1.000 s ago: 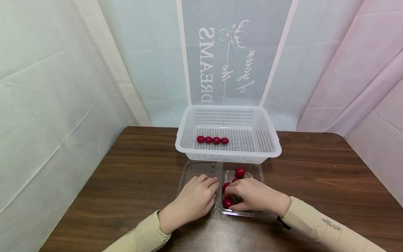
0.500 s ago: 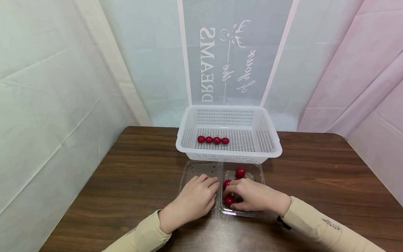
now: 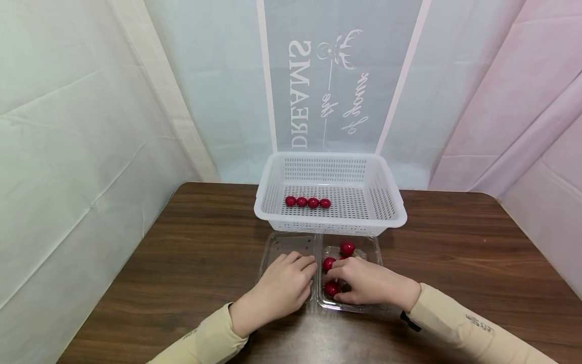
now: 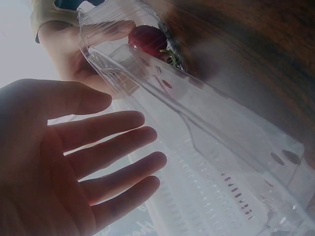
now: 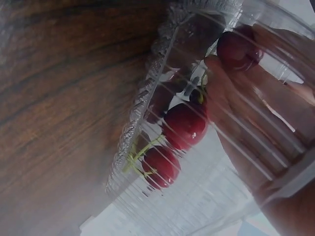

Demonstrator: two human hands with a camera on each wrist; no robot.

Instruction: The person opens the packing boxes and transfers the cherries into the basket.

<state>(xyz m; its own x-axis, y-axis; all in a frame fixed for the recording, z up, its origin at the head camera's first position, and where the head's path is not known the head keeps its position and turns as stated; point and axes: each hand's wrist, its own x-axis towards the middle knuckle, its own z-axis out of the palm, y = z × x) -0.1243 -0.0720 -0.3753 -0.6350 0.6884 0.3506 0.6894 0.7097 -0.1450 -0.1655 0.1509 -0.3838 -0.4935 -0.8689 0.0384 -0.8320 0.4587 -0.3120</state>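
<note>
A clear plastic clamshell box point(image 3: 352, 307) lies unfolded on the table. My right hand point(image 3: 368, 280) reaches into its right half, with thumb and fingers curled about a red grape point(image 3: 331, 289) near the front left corner. Other grapes sit behind it, such as one grape point(image 3: 347, 248) at the back; part of the bunch is hidden under the hand. In the right wrist view, grapes point(image 5: 185, 125) on a yellow-green stalk point(image 5: 147, 147) show through the clear wall. My left hand point(image 3: 284, 283) rests over the lid half point(image 3: 291, 242), its fingers straight and apart in the left wrist view point(image 4: 113, 152).
Right behind the box stands a white perforated basket point(image 3: 329, 222). Several loose grapes point(image 3: 312, 202) lie in a row inside it. The brown wooden table point(image 3: 204, 242) ends at pale cloth hangings point(image 3: 241, 101) at the back and sides.
The grape between the right hand's thumb and fingers has shifted slightly back and right. A neighbouring grape has moved slightly too. The left hand stays where it was.
</note>
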